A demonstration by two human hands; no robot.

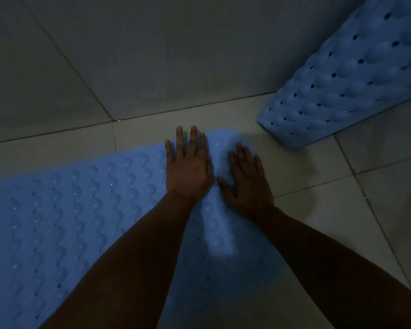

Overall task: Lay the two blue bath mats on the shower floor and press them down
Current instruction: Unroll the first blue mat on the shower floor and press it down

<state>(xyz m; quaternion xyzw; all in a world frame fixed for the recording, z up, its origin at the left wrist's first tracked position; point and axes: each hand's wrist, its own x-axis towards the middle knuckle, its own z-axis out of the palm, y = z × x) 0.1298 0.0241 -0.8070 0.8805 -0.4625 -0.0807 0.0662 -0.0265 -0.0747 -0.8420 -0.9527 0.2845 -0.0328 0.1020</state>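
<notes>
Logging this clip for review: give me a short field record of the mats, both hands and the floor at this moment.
mat on floor: blue mat lying flat on the tiled floor
second mat: second blue mat propped against the wall, not laid
left hand: left hand flat, pressing mat end
right hand: right hand flat beside it
lighting: dim

Grey tiled wall (152, 55) rising behind, crossed by grout lines.

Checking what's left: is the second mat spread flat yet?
No. The second mat leans tilted against the wall, only its lower end on the floor.
</notes>
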